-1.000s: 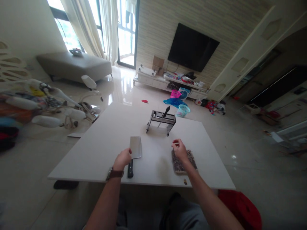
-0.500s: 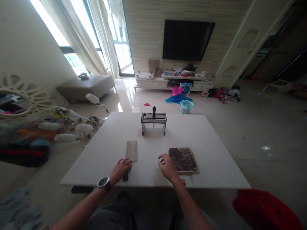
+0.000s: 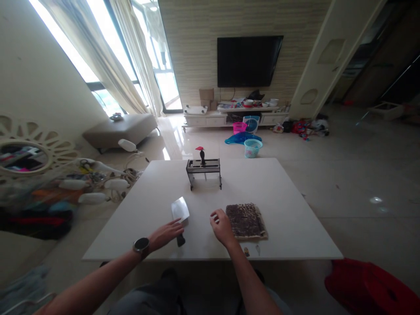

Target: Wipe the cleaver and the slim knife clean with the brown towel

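Note:
A cleaver (image 3: 180, 209) lies on the white table, its shiny blade pointing away from me and its black handle toward me. My left hand (image 3: 169, 229) reaches across it with fingers stretched out, near where blade and handle meet. Whether the palm presses on it, I cannot tell. My right hand (image 3: 222, 226) is held over the table with loosely bent fingers and nothing visible in them. Just right of it lies a folded brown-and-beige cloth (image 3: 246, 221). Further back stands a clear-sided frame (image 3: 204, 164) with a black knob on top.
Two small objects, one of them yellowish and dark (image 3: 246, 252), lie near the front edge of the white table (image 3: 124, 232). A red chair or stool (image 3: 367, 284) stands at the front right. Beyond the table are a turquoise basket (image 3: 252, 148) and a blue bag (image 3: 241, 138) on the floor.
The cleaver has turned, and its blade now catches the light. My left hand has flattened out over it. My right hand stays beside the cloth; the camera view has shifted slightly.

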The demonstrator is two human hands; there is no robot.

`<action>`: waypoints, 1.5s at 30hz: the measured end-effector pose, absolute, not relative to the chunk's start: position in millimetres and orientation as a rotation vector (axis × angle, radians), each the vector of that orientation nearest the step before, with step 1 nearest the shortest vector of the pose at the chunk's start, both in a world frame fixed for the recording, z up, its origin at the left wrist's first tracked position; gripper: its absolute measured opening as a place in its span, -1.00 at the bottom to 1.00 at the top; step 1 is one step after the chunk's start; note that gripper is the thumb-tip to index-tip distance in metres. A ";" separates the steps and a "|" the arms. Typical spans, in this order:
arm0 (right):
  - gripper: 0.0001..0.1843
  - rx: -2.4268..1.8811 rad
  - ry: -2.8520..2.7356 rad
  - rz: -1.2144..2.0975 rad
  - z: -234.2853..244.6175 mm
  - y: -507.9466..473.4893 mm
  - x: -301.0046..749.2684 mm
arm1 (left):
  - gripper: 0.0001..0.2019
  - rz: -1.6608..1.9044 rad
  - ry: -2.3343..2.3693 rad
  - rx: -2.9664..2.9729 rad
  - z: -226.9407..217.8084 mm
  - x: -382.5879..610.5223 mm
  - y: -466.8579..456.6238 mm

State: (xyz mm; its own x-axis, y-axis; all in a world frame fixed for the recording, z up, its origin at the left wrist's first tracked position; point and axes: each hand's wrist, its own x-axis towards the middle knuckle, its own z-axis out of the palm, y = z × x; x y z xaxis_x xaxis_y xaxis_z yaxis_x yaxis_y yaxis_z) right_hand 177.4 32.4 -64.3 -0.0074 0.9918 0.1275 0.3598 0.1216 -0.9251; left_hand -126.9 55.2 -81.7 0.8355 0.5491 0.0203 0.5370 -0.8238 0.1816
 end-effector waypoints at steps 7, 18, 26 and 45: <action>-0.91 -1.410 -1.464 0.882 -64.8 36.5 181.5 | -0.77 0.726 1.357 2.257 -3.9 -93.0 79.7; -0.91 -1.413 -1.473 0.910 -75.8 38.7 175.4 | -0.63 1.415 1.675 1.846 147.7 -24.4 151.2; -0.91 -1.443 -1.519 0.935 -77.1 38.3 170.9 | -0.64 1.556 1.718 1.874 191.9 27.9 216.2; -0.91 -1.440 -1.507 0.981 -69.2 37.5 170.7 | -0.67 1.465 1.587 1.987 180.1 79.5 258.3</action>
